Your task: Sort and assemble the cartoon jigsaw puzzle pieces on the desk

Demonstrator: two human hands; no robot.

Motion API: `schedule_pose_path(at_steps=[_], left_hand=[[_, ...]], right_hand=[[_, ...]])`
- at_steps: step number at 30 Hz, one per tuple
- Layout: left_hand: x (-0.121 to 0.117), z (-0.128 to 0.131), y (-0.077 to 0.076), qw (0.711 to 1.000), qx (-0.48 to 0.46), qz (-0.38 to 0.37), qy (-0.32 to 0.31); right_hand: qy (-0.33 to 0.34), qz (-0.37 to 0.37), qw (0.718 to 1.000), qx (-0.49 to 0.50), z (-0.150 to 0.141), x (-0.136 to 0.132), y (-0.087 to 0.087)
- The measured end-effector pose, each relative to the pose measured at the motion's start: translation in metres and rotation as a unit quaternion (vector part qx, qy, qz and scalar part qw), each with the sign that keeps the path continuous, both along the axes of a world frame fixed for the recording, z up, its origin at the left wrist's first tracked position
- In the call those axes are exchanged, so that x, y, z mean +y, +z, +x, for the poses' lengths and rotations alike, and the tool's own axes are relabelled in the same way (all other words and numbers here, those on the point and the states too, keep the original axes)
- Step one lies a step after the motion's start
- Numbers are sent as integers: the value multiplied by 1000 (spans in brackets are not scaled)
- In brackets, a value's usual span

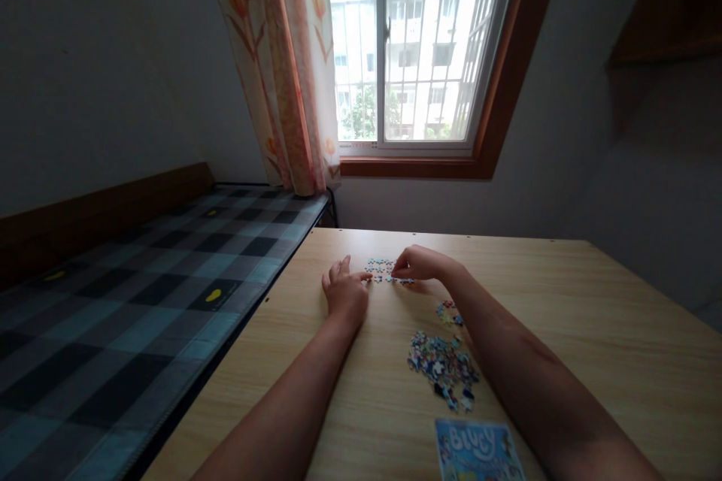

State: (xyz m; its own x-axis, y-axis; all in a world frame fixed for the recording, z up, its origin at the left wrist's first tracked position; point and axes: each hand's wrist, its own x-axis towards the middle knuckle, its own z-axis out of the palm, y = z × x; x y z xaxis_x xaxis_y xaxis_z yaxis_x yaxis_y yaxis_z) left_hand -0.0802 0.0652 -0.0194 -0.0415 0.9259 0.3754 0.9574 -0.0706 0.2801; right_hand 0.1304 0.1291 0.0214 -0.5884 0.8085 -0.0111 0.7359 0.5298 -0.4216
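Note:
Small jigsaw puzzle pieces [379, 264] lie in loose rows toward the far side of the wooden table [564, 293]. At the left end of these rows rests my left hand [345, 289], its fingers spread and the index finger touching or very near a piece. My right hand [420, 263] bends down over the right side of the rows, fingertips pinched together at the pieces; whatever is between them is too small to make out. Closer to me are a small cluster of pieces [450, 313], partly behind my right forearm, and a larger heap of mixed pieces [443, 364].
A blue picture card marked "Bluey" [478, 451] lies at the near edge of view. Left of the table stands a bed with a checked cover [169, 301]. Beyond the table are a floral curtain [287, 68] and a barred window [423, 52].

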Motion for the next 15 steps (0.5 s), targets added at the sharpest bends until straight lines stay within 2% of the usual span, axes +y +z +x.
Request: schedule_pose_path(at_steps=[4, 12, 15], left_hand=[[0, -1, 1, 1000, -6, 16, 15], [0, -1, 4, 1000, -10, 0, 15], [-1, 0, 6, 1000, -12, 5, 16]], right_hand=[[-3, -12, 1000, -12, -4, -2, 0], [3, -9, 1000, -8, -6, -2, -2], [8, 7, 1000, 3, -5, 0, -3]])
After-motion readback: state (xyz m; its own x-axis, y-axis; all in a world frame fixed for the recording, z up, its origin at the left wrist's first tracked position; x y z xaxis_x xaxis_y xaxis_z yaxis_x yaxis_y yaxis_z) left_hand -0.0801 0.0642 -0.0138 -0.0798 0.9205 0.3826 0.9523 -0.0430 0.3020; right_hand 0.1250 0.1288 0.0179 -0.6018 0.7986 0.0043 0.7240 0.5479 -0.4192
